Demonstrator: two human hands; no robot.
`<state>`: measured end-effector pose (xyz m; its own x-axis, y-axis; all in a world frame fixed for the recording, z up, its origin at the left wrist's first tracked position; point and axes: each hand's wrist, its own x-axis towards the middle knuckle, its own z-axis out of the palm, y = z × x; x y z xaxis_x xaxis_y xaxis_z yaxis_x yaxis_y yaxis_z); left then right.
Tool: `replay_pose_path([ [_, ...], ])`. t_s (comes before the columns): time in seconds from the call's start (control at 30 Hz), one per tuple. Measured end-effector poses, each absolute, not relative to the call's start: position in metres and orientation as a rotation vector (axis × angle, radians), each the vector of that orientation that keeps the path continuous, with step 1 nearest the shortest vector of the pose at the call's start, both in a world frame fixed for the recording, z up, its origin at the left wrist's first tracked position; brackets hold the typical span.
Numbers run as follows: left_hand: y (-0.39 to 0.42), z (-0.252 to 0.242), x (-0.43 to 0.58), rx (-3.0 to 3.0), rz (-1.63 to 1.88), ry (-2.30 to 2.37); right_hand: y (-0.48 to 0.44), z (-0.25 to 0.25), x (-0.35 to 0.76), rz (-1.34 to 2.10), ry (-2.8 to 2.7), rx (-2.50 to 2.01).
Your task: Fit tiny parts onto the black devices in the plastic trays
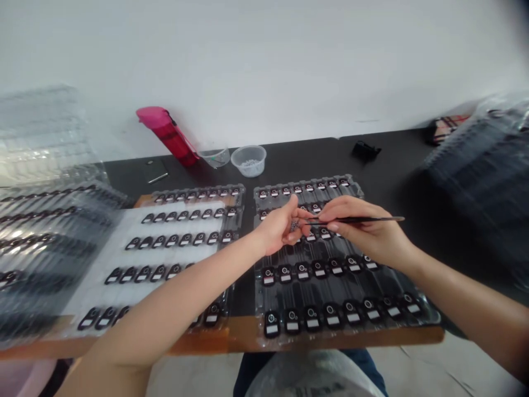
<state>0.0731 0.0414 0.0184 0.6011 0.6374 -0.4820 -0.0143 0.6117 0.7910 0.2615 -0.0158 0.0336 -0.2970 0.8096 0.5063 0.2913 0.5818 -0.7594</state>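
Palm up and fingers curled, my left hand [276, 226] cups a little heap of small grey parts [293, 225] above the right-hand plastic tray. My right hand [366, 229] grips dark tweezers [382, 219], their thin tips reaching to the heap in my left palm. Below both hands lies a clear tray [289, 295] with rows of small black devices [311, 317], each with a ring mark and a pale label. My hands hide some of its middle rows. What exactly the small parts are is too small to tell.
Left of it, a second tray [236, 193] holds similar rows, partly under my left forearm. Tray stacks [37, 231] rise at far left and right [475, 160]. Along the wall stand a clear tub [248, 171] of tiny parts, a pink-red umbrella [169, 135] and a black object [366, 151].
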Motion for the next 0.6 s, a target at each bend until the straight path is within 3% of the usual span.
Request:
replay_pose_path([
  [0.6, 0.0399, 0.0166, 0.0763, 0.804, 0.399, 0.743, -0.0125, 0.0276, 0.2565, 0.655, -1.845, -0.899],
])
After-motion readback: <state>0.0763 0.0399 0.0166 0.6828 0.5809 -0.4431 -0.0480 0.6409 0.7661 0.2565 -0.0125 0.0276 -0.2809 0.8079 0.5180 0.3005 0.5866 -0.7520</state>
